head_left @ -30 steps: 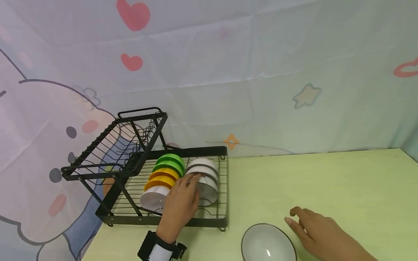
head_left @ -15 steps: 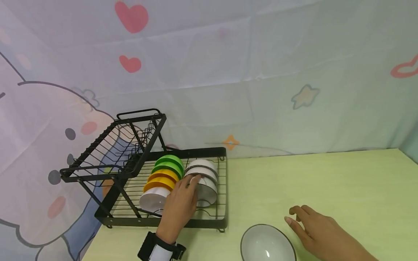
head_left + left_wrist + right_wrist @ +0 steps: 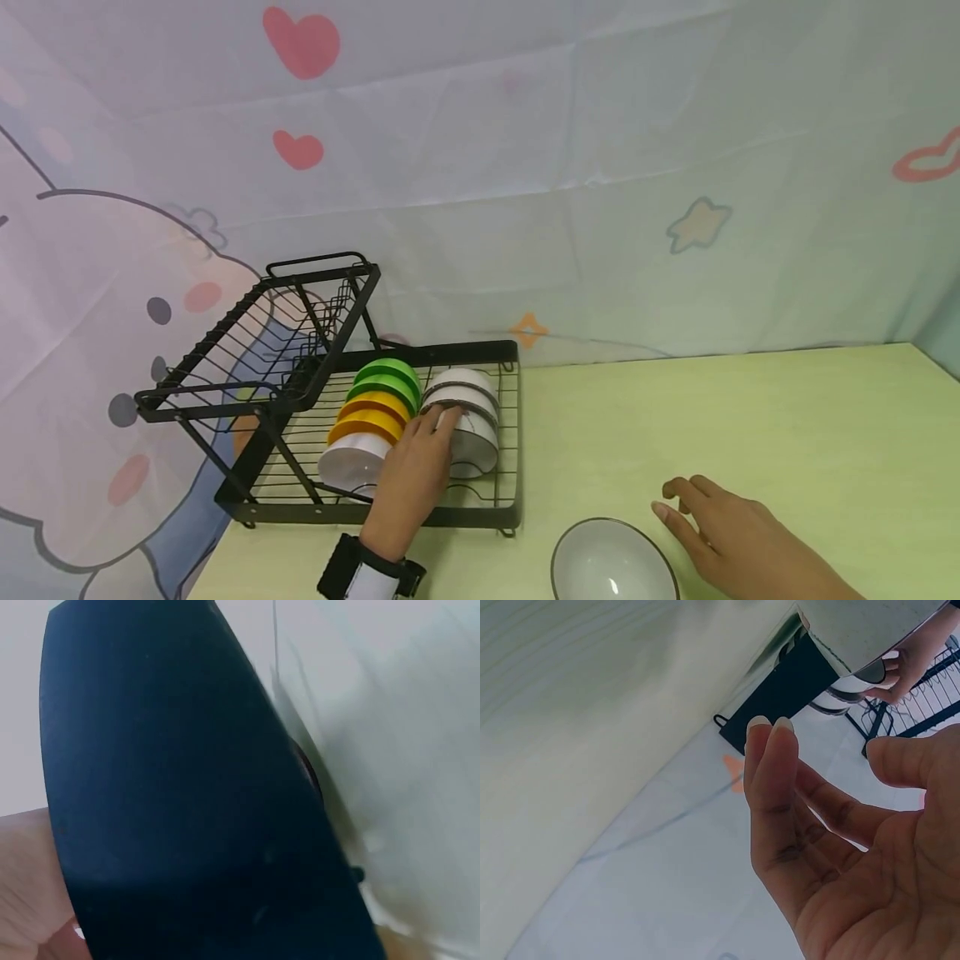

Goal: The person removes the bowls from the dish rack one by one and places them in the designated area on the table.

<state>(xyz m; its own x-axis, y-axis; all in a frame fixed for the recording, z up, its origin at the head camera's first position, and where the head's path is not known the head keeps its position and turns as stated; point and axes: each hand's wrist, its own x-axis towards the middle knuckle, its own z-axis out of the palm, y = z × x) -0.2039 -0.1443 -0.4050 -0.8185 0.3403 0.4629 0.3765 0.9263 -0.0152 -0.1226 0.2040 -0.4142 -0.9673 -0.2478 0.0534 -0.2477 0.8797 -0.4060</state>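
I ct 1 rack [image 3: 420, 517], 2 hands [image 3: 720, 533]. Also 2 grn bowls [image 3: 386, 384], 2 ylw bowls [image 3: 367, 426], 1 plain-wht bowl [image 3: 347, 464], 4 dk-rimmed bowls [image 3: 475, 396].

On my head view the left hand [image 3: 416, 475] covers part of the front white bowl [image 3: 477, 446], so I can't tell whether its fingers grip the rim or merely touch it. It also hides a stretch of the front rail of the black rack [image 3: 483, 516]. The left wrist view hardly helps me: a dark panel [image 3: 187, 780] fills most of it, and I get only a sliver of hand at the left. The bowl on the desk [image 3: 613, 562] loses its near side to my bottom edge, as do the wristband [image 3: 371, 571] and the right forearm [image 3: 806, 575]. In my right wrist view, the right and bottom edges crop the right hand [image 3: 862, 862]; the rack runs off rightward.
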